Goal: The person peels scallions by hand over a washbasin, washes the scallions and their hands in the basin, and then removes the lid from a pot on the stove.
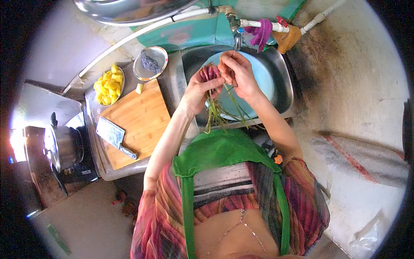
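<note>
My left hand (199, 90) is closed around a bunch of spring onions with small purple-red bulbs (210, 72). Their thin, limp green stalks (215, 113) hang below the fingers. Close beside the bulbs, my right hand (239, 74) is pinched shut, its fingertips together; what they grip is too small and covered to make out. Both hands are over a light-blue basin (261, 82) standing in the metal sink (288, 88), just below the tap (238, 39).
Left of the sink, a cleaver (111, 131) lies on a wooden cutting board (148, 110) with a pale-yellow piece (139, 88). Behind are a bowl of yellow chunks (108, 86) and a dish (163, 60) holding a grey scrubber (149, 63). A pot (69, 146) stands far left.
</note>
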